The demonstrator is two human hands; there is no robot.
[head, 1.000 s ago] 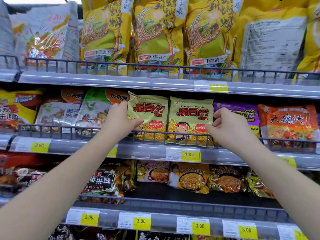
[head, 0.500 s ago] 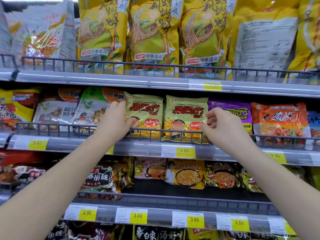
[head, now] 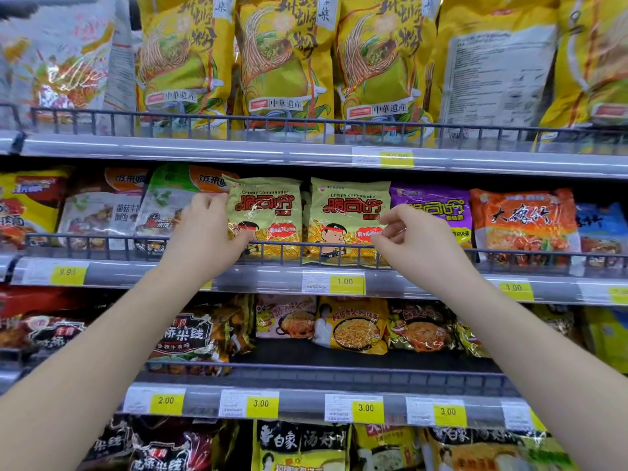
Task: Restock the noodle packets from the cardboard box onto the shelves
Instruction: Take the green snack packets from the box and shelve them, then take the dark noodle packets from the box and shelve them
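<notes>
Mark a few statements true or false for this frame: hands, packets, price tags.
1. Two green packets stand side by side behind the middle shelf rail. True.
2. The left hand is empty. False: it grips the left green packet by its left edge, thumb on the front.
3. The price tag below the green packets reads 1.00. True.
4. The purple packet sits left of the green ones. False: it is directly right of them.
5. Yellow bags fill the shelf above. True.
</notes>
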